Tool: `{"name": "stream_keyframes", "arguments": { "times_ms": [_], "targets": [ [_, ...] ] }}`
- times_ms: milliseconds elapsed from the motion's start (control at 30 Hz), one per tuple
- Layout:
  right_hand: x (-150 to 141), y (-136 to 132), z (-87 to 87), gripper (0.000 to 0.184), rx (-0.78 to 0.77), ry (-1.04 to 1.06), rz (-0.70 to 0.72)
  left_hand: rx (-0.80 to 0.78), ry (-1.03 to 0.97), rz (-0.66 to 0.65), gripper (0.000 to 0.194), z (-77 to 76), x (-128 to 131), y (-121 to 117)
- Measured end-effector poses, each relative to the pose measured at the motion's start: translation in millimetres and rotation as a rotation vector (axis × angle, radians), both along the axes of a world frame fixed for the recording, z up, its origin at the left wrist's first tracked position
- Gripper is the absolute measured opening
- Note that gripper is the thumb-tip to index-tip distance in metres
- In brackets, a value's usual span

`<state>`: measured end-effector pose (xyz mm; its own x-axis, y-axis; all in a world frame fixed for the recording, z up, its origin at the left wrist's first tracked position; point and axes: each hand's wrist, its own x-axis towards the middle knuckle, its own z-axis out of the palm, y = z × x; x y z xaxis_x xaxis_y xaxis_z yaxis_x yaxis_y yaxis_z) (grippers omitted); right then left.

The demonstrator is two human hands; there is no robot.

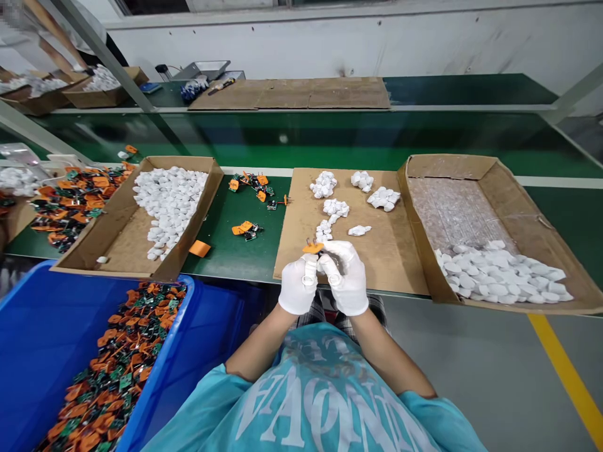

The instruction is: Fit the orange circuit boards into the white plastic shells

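Note:
Both of my hands wear white gloves and meet close to my body, over the table's front edge. My left hand (298,287) and my right hand (347,281) are closed around an orange plug piece (313,248) with metal pins pointing away from me. Its underside is hidden by the gloved fingers, so any white part between them cannot be made out. Just beyond, small groups of white plastic pieces (336,208) lie on a cardboard sheet (301,232). More orange plug pieces with circuit boards (247,229) sit to the left on the green table (221,257).
A cardboard tray of white caps (169,201) stands at left, another tray (494,276) with white pieces at right. Left lie a heap of orange plug assemblies (75,204) and a blue bin (28,339) holding more. A person (56,37) stands at the far upper left.

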<state>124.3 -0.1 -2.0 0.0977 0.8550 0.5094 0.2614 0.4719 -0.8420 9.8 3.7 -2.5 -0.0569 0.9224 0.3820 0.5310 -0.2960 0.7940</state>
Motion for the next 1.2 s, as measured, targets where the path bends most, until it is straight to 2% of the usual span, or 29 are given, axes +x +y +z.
{"name": "stream_keyframes", "arguments": {
  "times_ms": [133,233,333,400,467,533,633,733,800,900,967,1033,1133,1200],
  "targets": [
    [12,2,2.9,0.032,0.173,-0.291,0.050,-0.250,-0.307,-0.099,0.039,-1.9,-2,0],
    [17,4,1.8,0.033,0.261,-0.392,0.077,-0.475,-0.580,-0.245,0.053,0.6,-5,-1],
    [17,4,1.1,0.021,0.292,-0.392,0.051,-0.613,-0.733,-0.394,0.059,6.0,-8,0],
    [15,2,2.0,0.015,0.289,-0.374,0.035,-0.660,-0.811,-0.438,0.058,9.7,-8,1],
    [15,1,3.8,0.016,0.249,-0.348,0.056,-0.730,-0.898,-0.465,0.059,12.2,-6,1],
    [15,0,5.3,0.024,0.171,-0.292,0.140,-0.787,-0.976,-0.485,0.061,12.8,-2,1],
    [15,2,5.4,0.029,0.015,-0.118,0.270,-0.742,-1.045,-0.428,0.060,9.0,3,0],
    [12,3,3.3,0.028,-0.124,0.066,0.267,-0.655,-1.017,-0.319,0.055,2.5,6,-1],
    [10,2,3.0,0.033,-0.166,0.142,0.252,-0.631,-0.973,-0.295,0.053,-1.1,6,-1],
    [9,-1,5.6,0.033,-0.157,0.186,0.266,-0.589,-0.922,-0.340,0.056,-4.5,5,-2],
    [12,-3,7.9,0.027,-0.111,0.131,0.225,-0.566,-0.895,-0.332,0.060,-5.5,6,-3],
    [16,-3,9.0,0.022,-0.022,-0.021,0.165,-0.566,-0.864,-0.258,0.061,-5.1,6,-4],
    [23,1,7.9,0.028,0.130,-0.311,0.150,-0.594,-0.840,-0.173,0.060,-1.7,6,-4],
    [27,5,6.3,0.032,0.199,-0.439,0.146,-0.636,-0.869,-0.212,0.060,1.2,4,-5]
  ]
}}
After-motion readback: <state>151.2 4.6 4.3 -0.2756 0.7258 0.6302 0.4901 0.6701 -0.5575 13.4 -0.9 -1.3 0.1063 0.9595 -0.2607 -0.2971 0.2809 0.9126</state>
